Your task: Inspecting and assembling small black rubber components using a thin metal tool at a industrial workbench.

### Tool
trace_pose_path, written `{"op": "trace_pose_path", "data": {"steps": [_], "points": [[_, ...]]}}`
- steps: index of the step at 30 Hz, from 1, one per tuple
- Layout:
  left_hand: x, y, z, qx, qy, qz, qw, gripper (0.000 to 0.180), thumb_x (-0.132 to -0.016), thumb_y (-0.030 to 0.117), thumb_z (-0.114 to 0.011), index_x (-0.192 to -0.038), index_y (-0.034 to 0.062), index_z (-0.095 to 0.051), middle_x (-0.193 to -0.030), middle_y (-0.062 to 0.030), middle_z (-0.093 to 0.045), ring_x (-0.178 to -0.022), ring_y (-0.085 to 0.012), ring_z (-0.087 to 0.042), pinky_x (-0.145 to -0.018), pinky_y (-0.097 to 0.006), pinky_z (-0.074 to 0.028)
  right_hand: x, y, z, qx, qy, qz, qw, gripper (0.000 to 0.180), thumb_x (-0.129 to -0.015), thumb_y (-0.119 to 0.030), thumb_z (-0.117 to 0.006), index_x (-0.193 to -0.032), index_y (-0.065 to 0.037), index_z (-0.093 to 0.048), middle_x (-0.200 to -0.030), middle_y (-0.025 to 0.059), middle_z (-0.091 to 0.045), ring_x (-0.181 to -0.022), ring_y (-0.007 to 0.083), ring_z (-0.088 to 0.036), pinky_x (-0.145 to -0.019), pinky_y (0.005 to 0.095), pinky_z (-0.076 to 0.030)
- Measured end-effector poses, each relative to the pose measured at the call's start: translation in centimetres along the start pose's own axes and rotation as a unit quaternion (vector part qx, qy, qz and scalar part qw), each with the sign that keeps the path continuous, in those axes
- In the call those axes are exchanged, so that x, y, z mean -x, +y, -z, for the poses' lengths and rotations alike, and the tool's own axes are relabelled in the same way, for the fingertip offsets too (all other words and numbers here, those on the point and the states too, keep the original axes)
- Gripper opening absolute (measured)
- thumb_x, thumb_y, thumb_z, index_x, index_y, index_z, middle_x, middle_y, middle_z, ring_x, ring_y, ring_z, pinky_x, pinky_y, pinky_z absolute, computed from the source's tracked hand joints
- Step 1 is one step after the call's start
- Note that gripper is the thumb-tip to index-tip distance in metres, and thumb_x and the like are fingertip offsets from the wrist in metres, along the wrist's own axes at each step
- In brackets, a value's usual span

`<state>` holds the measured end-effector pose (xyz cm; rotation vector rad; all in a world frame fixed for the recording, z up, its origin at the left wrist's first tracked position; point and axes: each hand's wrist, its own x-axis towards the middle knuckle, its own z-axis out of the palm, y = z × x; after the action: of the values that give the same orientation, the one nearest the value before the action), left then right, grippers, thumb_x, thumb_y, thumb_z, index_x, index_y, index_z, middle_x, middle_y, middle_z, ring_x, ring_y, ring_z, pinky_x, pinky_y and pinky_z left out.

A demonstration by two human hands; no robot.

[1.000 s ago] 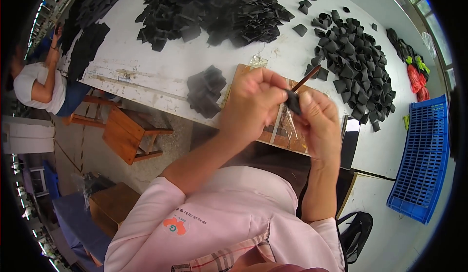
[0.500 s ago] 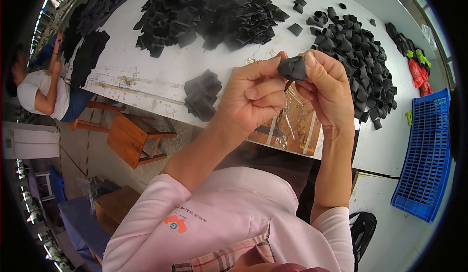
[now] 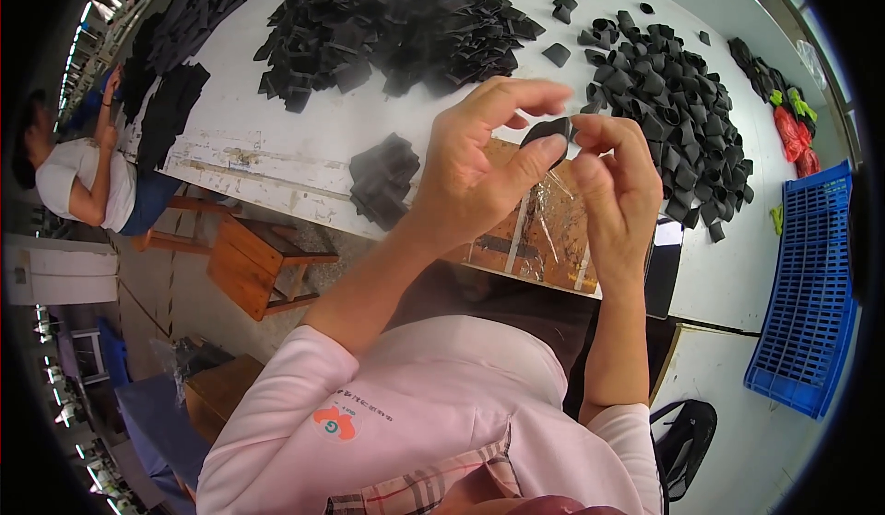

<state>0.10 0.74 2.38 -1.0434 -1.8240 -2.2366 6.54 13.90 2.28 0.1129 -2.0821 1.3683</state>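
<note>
A small curved black piece of fabric-like material (image 3: pixel 548 130) is held in my left hand (image 3: pixel 479 160), its thumb pressed across the front. My left index finger stretches out above the piece, and the fingers behind it are hidden. Beside the piece's right edge is my right hand (image 3: pixel 619 188), fingers bent and thumb apart from the fingertips; the index tip is close to or touching the edge. Under my hands lies a brown wooden board (image 3: pixel 525 229) with clear plastic film on it. A small stack of flat black pieces (image 3: pixel 384 181) lies left of my left hand.
A large heap of flat black pieces (image 3: pixel 387 31) covers the far table (image 3: pixel 304 142). Folded, rounded black pieces (image 3: pixel 678 114) are piled at right. A blue plastic crate (image 3: pixel 804 294) stands at far right. Wooden stools (image 3: pixel 263 261) and a seated person (image 3: pixel 88 178) are at left.
My left thumb has come over the front of the piece and my left index finger has straightened. My right thumb has come off the piece and dropped lower.
</note>
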Motion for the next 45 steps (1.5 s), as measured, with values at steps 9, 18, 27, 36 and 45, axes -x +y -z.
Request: {"op": "trace_pose_path", "data": {"steps": [9, 18, 27, 36, 45], "points": [[0.5, -0.3, -0.1, 0.321, 0.145, 0.137, 0.926, 0.011, -0.085, 0.008, -0.052, -0.091, -0.0003, -0.056, -0.085, -0.0052, -0.058, -0.077, -0.0107, -0.053, -0.074, -0.025, -0.042, -0.5, -0.8, -1.7, 0.160, 0.022, 0.116, 0.980, 0.023, -0.066, -0.008, -0.069, -0.085, -0.003, -0.056, -0.076, 0.0089, -0.053, -0.062, 0.0221, -0.053, -0.049, 0.0297, -0.042], [2.3, -0.5, -0.6, 0.273, 0.125, 0.153, 0.942, 0.010, -0.086, 0.007, -0.051, -0.092, 0.0000, -0.056, -0.086, -0.0053, -0.057, -0.078, -0.0105, -0.052, -0.074, -0.024, -0.041, 0.2, 0.0, -1.4, 0.061, 0.020, 0.024, 0.998, 0.006, -0.074, -0.002, -0.063, -0.073, 0.000, -0.058, -0.065, 0.0056, -0.055, -0.051, 0.0128, -0.050, -0.046, 0.0234, -0.038], [2.5, -0.4, -0.7, 0.273, 0.160, 0.170, 0.933, 0.006, -0.084, 0.005, -0.055, -0.087, -0.0002, -0.054, -0.077, 0.0005, -0.053, -0.069, -0.0046, -0.046, -0.064, -0.017, -0.037, -0.1, 0.4, -1.0, 0.034, -0.012, 0.039, 0.999, 0.009, -0.072, -0.003, -0.065, -0.069, 0.001, -0.057, -0.059, 0.0051, -0.052, -0.051, 0.0113, -0.046, -0.046, 0.0224, -0.035], [3.6, -1.6, 3.5, -0.010, 0.228, 0.134, 0.964, 0.007, -0.081, 0.002, -0.055, -0.087, -0.0024, -0.054, -0.078, -0.0025, -0.056, -0.070, -0.0059, -0.050, -0.064, -0.019, -0.042, -2.9, 1.1, 1.9, -0.290, 0.061, -0.157, 0.942, 0.028, -0.088, -0.024, -0.051, -0.089, 0.002, -0.060, -0.069, 0.0040, -0.057, -0.055, 0.0065, -0.044, -0.049, 0.0180, -0.034], [7.2, -7.9, 11.6, -0.545, 0.073, 0.196, 0.812, 0.032, -0.071, 0.014, -0.065, -0.096, -0.0017, -0.055, -0.085, -0.0139, -0.058, -0.080, -0.0243, -0.056, -0.073, -0.032, -0.045, 5.6, 2.4, -2.0, -0.092, -0.026, -0.292, 0.952, 0.028, -0.088, -0.024, -0.051, -0.084, 0.002, -0.061, -0.059, -0.0001, -0.051, -0.050, 0.0044, -0.042, -0.045, 0.0172, -0.032]]}}
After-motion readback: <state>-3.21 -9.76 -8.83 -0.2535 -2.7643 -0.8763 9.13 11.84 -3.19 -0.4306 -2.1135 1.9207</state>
